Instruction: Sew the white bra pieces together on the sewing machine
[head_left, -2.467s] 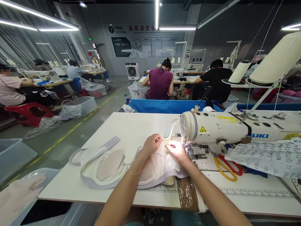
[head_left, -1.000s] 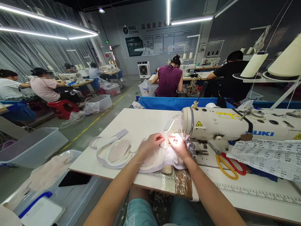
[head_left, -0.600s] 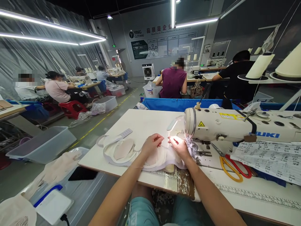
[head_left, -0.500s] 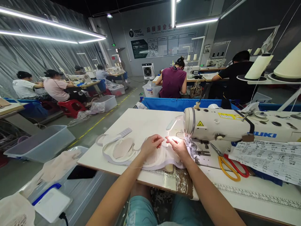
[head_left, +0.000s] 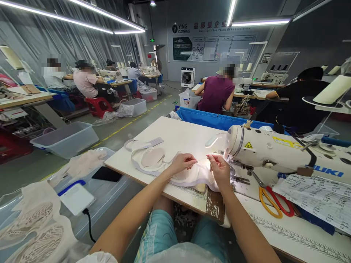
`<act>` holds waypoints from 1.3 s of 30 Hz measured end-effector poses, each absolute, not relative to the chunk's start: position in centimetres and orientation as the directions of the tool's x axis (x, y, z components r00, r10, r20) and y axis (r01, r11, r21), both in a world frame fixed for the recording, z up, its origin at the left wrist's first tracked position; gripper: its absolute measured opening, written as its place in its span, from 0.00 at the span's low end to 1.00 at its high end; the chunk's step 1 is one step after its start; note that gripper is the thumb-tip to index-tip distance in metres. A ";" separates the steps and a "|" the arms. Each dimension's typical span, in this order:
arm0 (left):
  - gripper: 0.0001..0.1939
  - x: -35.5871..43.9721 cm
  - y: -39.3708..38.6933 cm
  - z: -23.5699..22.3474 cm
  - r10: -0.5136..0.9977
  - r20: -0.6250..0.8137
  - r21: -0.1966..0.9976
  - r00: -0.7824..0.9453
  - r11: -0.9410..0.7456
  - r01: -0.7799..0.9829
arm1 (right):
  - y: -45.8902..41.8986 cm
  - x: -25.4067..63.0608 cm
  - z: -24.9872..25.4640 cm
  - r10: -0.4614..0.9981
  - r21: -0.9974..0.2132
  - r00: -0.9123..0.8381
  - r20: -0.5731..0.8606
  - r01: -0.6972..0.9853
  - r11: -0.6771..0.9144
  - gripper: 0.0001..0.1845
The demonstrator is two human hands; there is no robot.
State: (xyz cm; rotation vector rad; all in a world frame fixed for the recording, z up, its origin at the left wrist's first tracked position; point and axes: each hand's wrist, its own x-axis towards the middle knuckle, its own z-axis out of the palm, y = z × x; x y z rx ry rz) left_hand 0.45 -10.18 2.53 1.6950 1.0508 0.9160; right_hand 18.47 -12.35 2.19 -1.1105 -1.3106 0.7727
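On the white sewing table, a pale bra (head_left: pixel 153 157) lies spread out, its right part beneath my hands. My left hand (head_left: pixel 183 163) is closed in a pinch above the middle of the bra. Just left of the sewing machine's needle area, my right hand (head_left: pixel 219 166) pinches too, fingertips pointing left. A thin pale thread (head_left: pixel 203 159) stretches across the short gap between both sets of fingertips. The white sewing machine (head_left: pixel 255 146) stands close on the right, its lamp lighting the hands.
Scissors (head_left: pixel 270 202) with orange and red handles lie by the machine, beside a handwritten sheet (head_left: pixel 318 193). At left, a clear bin's lid (head_left: pixel 109 197) carries a black phone (head_left: pixel 106 174), a white device (head_left: pixel 77 198) and more bra pieces (head_left: pixel 35 215). Co-workers sit beyond a blue cloth trough (head_left: pixel 203 117).
My hands have drawn a little farther apart, with the thread now showing between them. The camera view has turned slightly left and tilted.
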 end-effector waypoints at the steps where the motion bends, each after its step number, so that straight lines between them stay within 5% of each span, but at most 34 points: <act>1: 0.14 0.4 -10.2 2.5 0.930 0.115 0.952 0.350 -0.204 0.230 | -12.7 18.5 2.6 0.920 -0.927 0.142 0.364 0.150 0.344 0.17; 18: 0.18 3.8 -15.7 2.2 0.898 0.004 0.990 0.439 0.057 -0.126 | -18.4 20.0 7.4 0.953 -0.891 0.186 0.240 -0.348 0.292 0.12; 39: 0.20 2.7 -20.4 -0.1 0.875 -0.085 0.934 0.477 0.236 -0.267 | -20.2 20.4 9.7 0.900 -0.869 0.161 0.405 -0.238 0.434 0.06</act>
